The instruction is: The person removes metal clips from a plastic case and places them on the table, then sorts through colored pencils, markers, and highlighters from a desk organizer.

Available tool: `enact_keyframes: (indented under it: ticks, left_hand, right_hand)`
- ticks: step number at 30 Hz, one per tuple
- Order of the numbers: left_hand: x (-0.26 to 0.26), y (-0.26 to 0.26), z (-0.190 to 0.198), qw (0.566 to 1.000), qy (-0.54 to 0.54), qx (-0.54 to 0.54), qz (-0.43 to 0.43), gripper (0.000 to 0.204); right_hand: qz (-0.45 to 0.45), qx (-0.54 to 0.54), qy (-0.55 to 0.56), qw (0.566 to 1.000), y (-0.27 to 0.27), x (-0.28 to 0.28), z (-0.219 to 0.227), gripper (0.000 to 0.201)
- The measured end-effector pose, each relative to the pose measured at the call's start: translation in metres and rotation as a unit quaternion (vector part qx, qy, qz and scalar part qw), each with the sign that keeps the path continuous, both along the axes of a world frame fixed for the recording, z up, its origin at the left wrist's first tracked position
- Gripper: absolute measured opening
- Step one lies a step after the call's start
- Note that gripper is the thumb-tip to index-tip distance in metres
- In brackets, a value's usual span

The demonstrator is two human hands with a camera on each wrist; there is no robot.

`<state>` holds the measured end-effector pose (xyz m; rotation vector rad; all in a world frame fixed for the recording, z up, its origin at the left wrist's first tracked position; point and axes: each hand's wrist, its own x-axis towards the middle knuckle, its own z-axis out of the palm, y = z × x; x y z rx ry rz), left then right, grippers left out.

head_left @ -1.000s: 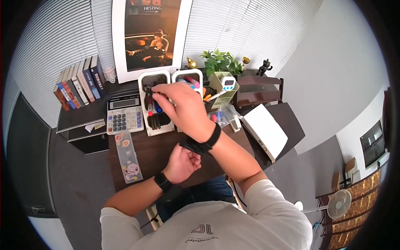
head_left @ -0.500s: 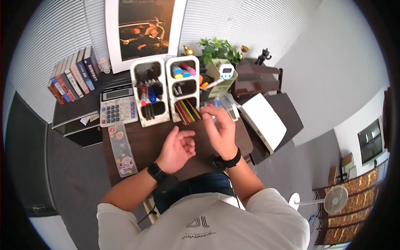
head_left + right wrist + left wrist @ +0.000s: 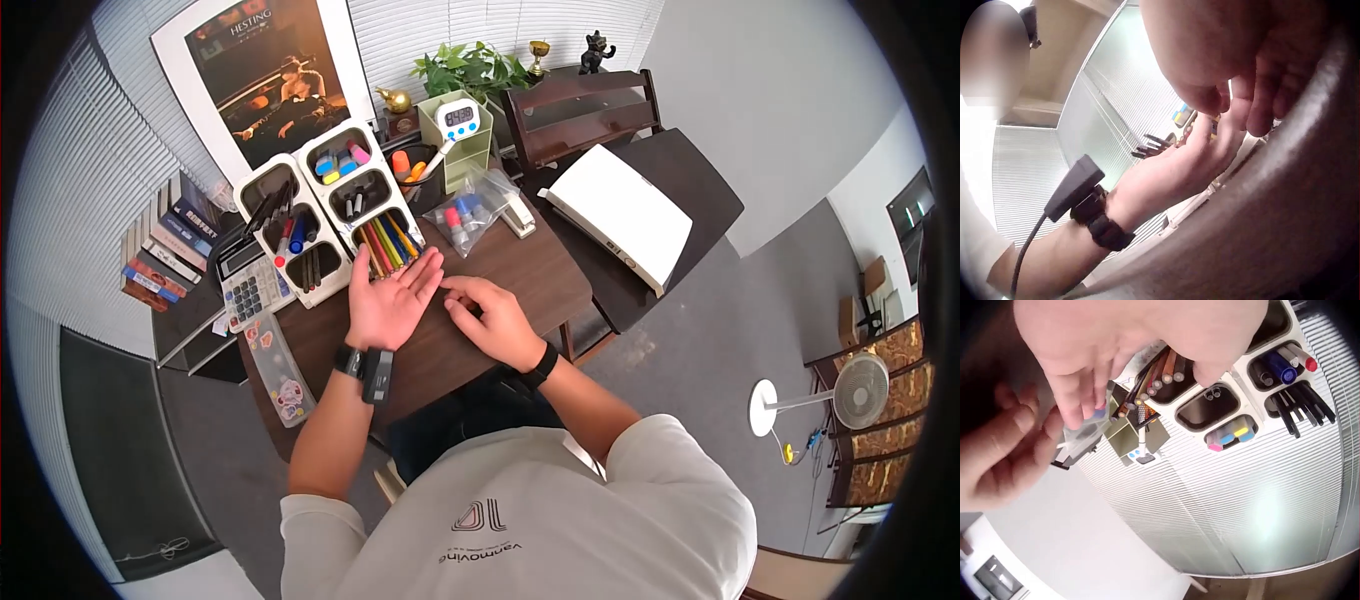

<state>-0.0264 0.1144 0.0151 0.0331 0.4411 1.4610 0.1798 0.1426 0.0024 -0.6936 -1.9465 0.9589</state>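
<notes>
Now my left hand (image 3: 392,305) is turned palm up, fingers extended and holding nothing, just in front of the colored pencils (image 3: 386,246), which sit in the nearest compartment of 1 of 2 white holders (image 3: 378,167). My right hand (image 3: 497,322), fingers loosely bent around nothing I can see, is beside it; a clear bag of markers (image 3: 468,212) lies beyond on the desk (image 3: 535,278).

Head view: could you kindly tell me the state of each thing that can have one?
Left hand, palm up, fingers extended
Right hand, fingers partly curled
Coloured pencils, bunched together
Clear bag, crumpled, not empty
Stickered case, apparently shut
Timer, showing digits
Books, standing
Fan, spinning or not unclear
</notes>
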Motion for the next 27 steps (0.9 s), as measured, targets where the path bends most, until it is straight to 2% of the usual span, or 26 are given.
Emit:
enact_keyframes:
  ticks: [1, 2, 4, 5, 7, 8, 9, 12, 14, 15, 16, 17, 18, 19, 20, 21, 22, 24, 25, 27]
  left_hand:
    - [0.001, 0.006, 0.000, 0.999, -0.039, 0.000, -0.001, 0.077]
    - [0.003, 0.013, 0.000, 0.999, -0.036, 0.001, -0.001, 0.077]
    - [0.009, 0.026, -0.002, 0.995, -0.081, 0.003, 0.056, 0.059]
    - [0.010, 0.031, -0.006, 0.995, -0.079, 0.004, 0.055, 0.059]
    - [0.008, 0.035, -0.014, 0.983, -0.174, 0.063, 0.004, 0.030]
    - [0.008, 0.037, -0.019, 0.971, -0.220, 0.091, -0.021, 0.022]
    - [0.027, 0.021, 0.017, 0.980, -0.194, 0.003, 0.033, 0.026]
    - [0.060, -0.035, 0.031, 0.993, -0.119, -0.010, -0.020, 0.030]
    - [0.084, -0.071, 0.028, 0.995, -0.053, -0.058, -0.054, 0.032]
    - [0.090, -0.080, 0.028, 0.991, 0.083, -0.075, -0.077, 0.028]
    - [0.094, -0.087, 0.030, 0.967, 0.217, -0.089, -0.101, 0.024]
    - [0.095, -0.087, 0.034, 0.926, 0.353, -0.078, -0.107, 0.014]
    - [0.082, -0.083, 0.031, 0.820, 0.559, -0.027, -0.119, 0.015]
    - [0.076, -0.075, 0.025, 0.684, 0.725, 0.046, -0.064, 0.022]
    - [0.071, -0.066, 0.020, 0.511, 0.851, 0.122, -0.002, 0.029]
    - [0.064, -0.060, 0.016, 0.460, 0.884, 0.073, -0.048, 0.030]
    - [0.061, -0.053, 0.016, 0.423, 0.902, 0.079, -0.044, 0.027]
    - [0.052, -0.038, 0.015, 0.394, 0.908, 0.135, -0.036, 0.027]
    - [0.049, -0.032, 0.016, 0.411, 0.899, 0.142, -0.059, 0.027]
    - [0.039, -0.022, 0.011, 0.421, 0.884, 0.195, -0.061, 0.028]
  right_hand:
    - [0.003, -0.006, 0.003, 1.000, 0.001, 0.001, 0.000, 0.030]
    - [0.003, -0.005, 0.006, 1.000, 0.001, 0.003, 0.000, 0.030]
    - [0.012, -0.030, 0.029, 0.999, -0.001, 0.006, -0.001, 0.029]
    - [0.013, -0.031, 0.025, 0.999, -0.002, 0.007, -0.001, 0.027]
    - [0.014, -0.029, 0.037, 0.999, 0.000, 0.008, -0.004, 0.027]
    - [0.014, -0.028, 0.047, 0.998, 0.000, 0.008, -0.005, 0.026]
    - [0.014, -0.031, 0.050, 0.998, 0.001, 0.008, -0.006, 0.026]
    - [-0.015, -0.064, 0.113, 0.991, 0.004, 0.009, -0.009, 0.023]
    - [0.022, -0.202, 0.137, 0.970, 0.007, 0.014, -0.007, 0.021]
    - [0.037, -0.229, 0.150, 0.961, 0.008, 0.016, -0.004, 0.025]
    - [0.032, -0.238, 0.157, 0.958, 0.011, 0.015, -0.008, 0.025]
    - [0.067, -0.197, 0.142, 0.968, 0.015, 0.015, -0.014, 0.027]
    - [0.102, -0.153, 0.124, 0.975, 0.017, 0.017, -0.020, 0.029]
    - [0.146, -0.185, 0.077, 0.969, 0.018, 0.021, -0.016, 0.037]
    - [0.158, -0.175, 0.127, 0.963, 0.013, 0.019, -0.010, 0.039]
    - [0.147, -0.160, 0.130, 0.968, 0.012, 0.017, -0.009, 0.037]
    - [0.135, -0.143, 0.131, 0.972, 0.012, 0.016, -0.008, 0.035]
    - [0.120, -0.181, 0.161, 0.963, 0.014, 0.016, -0.006, 0.029]
    - [0.110, -0.221, 0.195, 0.949, 0.014, 0.016, -0.006, 0.022]
    - [0.096, -0.219, 0.221, 0.946, 0.016, 0.015, -0.014, 0.020]
